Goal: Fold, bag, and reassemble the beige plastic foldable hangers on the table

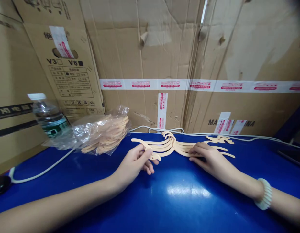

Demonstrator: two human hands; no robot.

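Note:
A pale beige curved hanger piece (138,141) is pinched between the thumb and fingers of my left hand (130,165). Its lower end, with a small hole, sticks out past the thumb. Just behind it, several beige clothes hangers (161,148) lie nested on the blue table, their hooks gathered at the middle and pointing to the back. My right hand (210,159), with a pale coiled band on the wrist, is closed over the right arms of these hangers. Its fingers hide part of them.
A clear plastic bag (108,131) of beige pieces lies at the back left, beside a water bottle (50,115). Small loose beige pieces (219,139) lie at the back right. A white cable (46,171) crosses the table (150,207). Cardboard (145,58) walls the back.

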